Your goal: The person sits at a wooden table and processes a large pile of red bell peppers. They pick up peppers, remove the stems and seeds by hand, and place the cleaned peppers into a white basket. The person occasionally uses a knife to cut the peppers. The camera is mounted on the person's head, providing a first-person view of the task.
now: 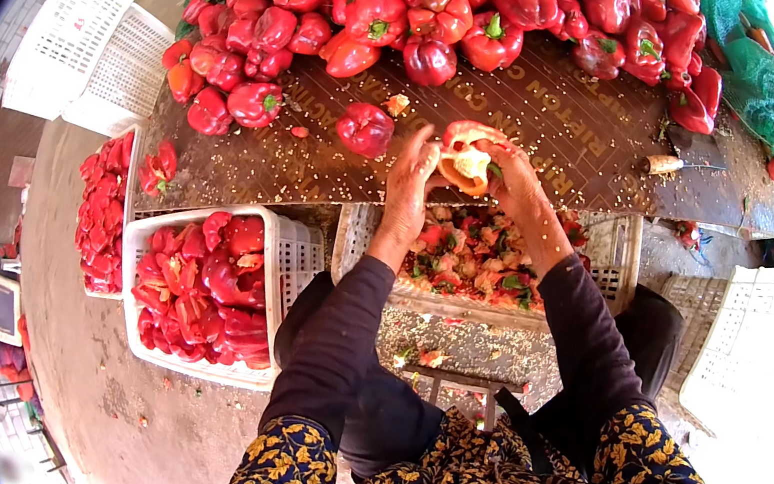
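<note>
A torn-open red bell pepper point(462, 170) is in my right hand point(515, 175), above the front edge of the table. Its pale inside and seeds face up, and a bit of green stem shows by my fingers. My left hand point(407, 188) is raised at the pepper's left side, fingers slightly blurred; whether it grips the pepper is unclear. A whole red bell pepper point(364, 130) lies on the brown board tabletop point(306, 176) just left of my hands. Below my forearms, a plastic crate point(467, 308) holds pepper cores, stems and scraps.
Whole red peppers point(373, 16) are heaped at the back, beside green netting point(773, 106). A wooden-handled tool point(663, 165) lies on the right. A white crate point(126, 307) of opened peppers stands left, near another crate point(106, 220). White crates point(66, 35) stand far left.
</note>
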A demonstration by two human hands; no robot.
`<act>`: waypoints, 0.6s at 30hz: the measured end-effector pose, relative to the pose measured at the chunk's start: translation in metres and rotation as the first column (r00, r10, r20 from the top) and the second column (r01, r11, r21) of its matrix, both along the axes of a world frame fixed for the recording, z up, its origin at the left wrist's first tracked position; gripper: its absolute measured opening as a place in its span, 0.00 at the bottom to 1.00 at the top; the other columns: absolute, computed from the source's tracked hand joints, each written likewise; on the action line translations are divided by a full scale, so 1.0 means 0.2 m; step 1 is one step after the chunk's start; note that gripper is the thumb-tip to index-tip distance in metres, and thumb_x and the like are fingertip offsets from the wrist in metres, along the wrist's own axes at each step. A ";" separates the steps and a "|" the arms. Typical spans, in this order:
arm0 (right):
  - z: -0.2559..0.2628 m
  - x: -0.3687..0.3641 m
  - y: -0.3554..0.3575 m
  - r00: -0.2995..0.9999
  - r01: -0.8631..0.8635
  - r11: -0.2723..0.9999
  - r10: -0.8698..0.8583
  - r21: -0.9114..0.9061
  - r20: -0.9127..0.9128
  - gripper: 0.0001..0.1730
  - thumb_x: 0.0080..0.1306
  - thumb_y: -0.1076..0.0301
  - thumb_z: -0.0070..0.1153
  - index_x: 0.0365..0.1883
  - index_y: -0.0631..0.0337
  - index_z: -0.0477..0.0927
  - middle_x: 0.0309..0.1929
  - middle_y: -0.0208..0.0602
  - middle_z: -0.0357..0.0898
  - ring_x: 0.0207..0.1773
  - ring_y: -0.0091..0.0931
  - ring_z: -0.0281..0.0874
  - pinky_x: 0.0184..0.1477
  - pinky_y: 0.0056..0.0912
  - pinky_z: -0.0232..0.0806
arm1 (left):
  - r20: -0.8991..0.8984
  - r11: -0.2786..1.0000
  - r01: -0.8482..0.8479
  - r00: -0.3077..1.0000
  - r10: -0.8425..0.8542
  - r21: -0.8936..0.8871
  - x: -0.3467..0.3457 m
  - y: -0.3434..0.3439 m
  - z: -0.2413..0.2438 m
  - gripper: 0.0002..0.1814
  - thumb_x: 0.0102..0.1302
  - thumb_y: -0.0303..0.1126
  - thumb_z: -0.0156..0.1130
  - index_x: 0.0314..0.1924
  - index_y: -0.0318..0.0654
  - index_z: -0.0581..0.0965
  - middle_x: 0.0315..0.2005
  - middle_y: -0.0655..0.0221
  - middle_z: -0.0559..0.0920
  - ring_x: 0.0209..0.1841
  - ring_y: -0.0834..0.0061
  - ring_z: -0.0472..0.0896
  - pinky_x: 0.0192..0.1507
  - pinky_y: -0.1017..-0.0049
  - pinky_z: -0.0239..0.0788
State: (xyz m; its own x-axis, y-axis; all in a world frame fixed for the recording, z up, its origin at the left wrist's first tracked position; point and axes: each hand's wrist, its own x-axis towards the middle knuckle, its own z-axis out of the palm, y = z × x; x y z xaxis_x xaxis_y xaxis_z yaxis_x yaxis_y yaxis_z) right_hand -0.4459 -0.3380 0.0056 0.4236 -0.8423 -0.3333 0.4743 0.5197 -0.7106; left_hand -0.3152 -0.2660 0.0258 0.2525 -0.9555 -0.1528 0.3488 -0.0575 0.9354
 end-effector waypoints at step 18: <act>0.30 -0.15 0.29 0.680 -0.692 0.123 -0.219 -0.711 -0.700 0.26 0.47 0.84 0.51 0.46 0.55 0.71 0.49 0.43 0.70 0.43 0.43 0.75 0.39 0.37 0.71 | -0.104 0.993 -0.097 0.989 0.104 0.074 -0.06 0.04 0.05 0.05 0.58 0.20 0.52 0.33 0.28 0.76 0.29 0.65 0.80 0.29 0.78 0.78 0.30 0.80 0.72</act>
State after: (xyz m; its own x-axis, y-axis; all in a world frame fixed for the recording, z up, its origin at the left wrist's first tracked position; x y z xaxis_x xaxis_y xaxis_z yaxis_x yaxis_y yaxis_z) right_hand -0.4754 -0.2800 0.0649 0.7906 -0.5189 0.3251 -0.2093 -0.7279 -0.6530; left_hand -0.3271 -0.2589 0.0348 0.3253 -0.9125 -0.2482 0.4540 -0.0796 0.8875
